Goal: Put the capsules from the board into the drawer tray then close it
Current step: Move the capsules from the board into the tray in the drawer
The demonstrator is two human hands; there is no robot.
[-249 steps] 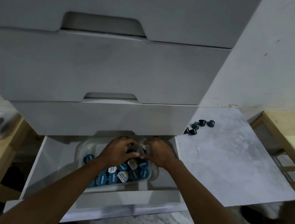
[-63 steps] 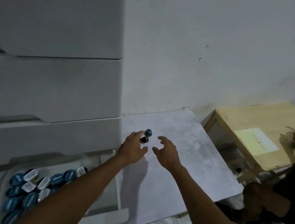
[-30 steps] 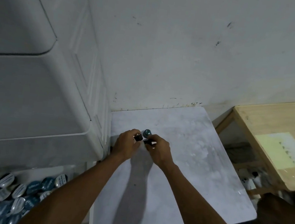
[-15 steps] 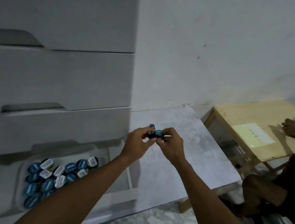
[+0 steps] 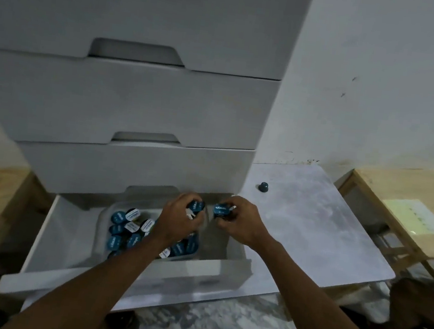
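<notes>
Bottom drawer (image 5: pixel 68 252) pulled out, clear tray (image 5: pixel 100 234) sitting inside it, packed with blue and white-topped capsules (image 5: pixel 123 228). Left hand (image 5: pixel 178 222) up over the tray's far right corner, fingers curled around a blue-lidded capsule (image 5: pixel 196 207), lid peeking out past the knuckles. Right hand (image 5: pixel 241 223) just beside it, above the drawer's right edge, fingers closed round another capsule (image 5: pixel 221 211), blue lid facing up. Hands close together, not touching as far as can be told. One lone capsule (image 5: pixel 263 187) left on the marble-look board (image 5: pixel 319 231), near its far left corner, right by the cabinet (image 5: pixel 136 99). Wooden table (image 5: pixel 410 204) off past the board's right edge.
</notes>
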